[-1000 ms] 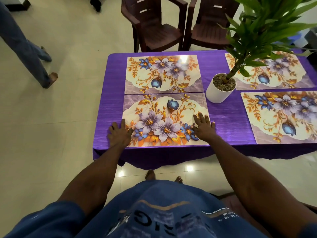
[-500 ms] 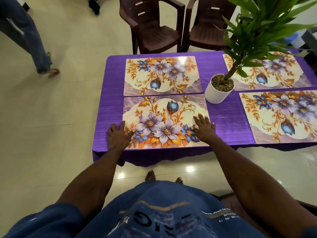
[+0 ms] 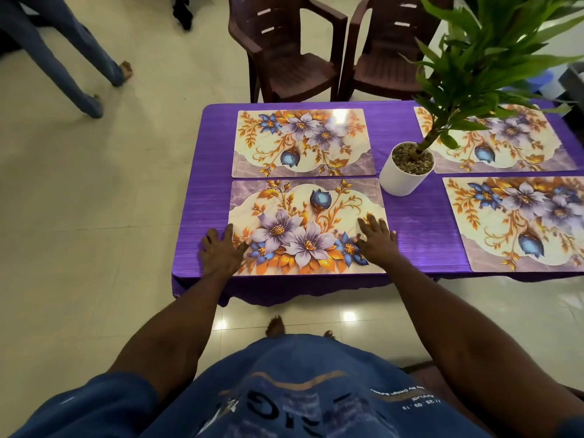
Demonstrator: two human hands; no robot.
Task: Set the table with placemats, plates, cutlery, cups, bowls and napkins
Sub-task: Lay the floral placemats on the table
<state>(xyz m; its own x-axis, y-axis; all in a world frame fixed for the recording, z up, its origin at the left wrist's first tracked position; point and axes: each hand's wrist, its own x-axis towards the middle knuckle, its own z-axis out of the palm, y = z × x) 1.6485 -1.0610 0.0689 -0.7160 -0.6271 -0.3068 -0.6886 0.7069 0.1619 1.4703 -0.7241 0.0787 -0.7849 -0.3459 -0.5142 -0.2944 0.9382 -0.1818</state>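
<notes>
Placemat, lower centre, long axis across frame: left hand and right hand flat on its ends (fingers straight, gripping nothing).

Room setting around a low table draped in purple cloth.
Two dark brown plastic chairs are standing at its far edge on a glossy cream tiled floor, which is reflecting overhead light; a potted plant is rising at right.

far-right placemat partly behind plant leaves, near-right placemat cut by right edge
</notes>
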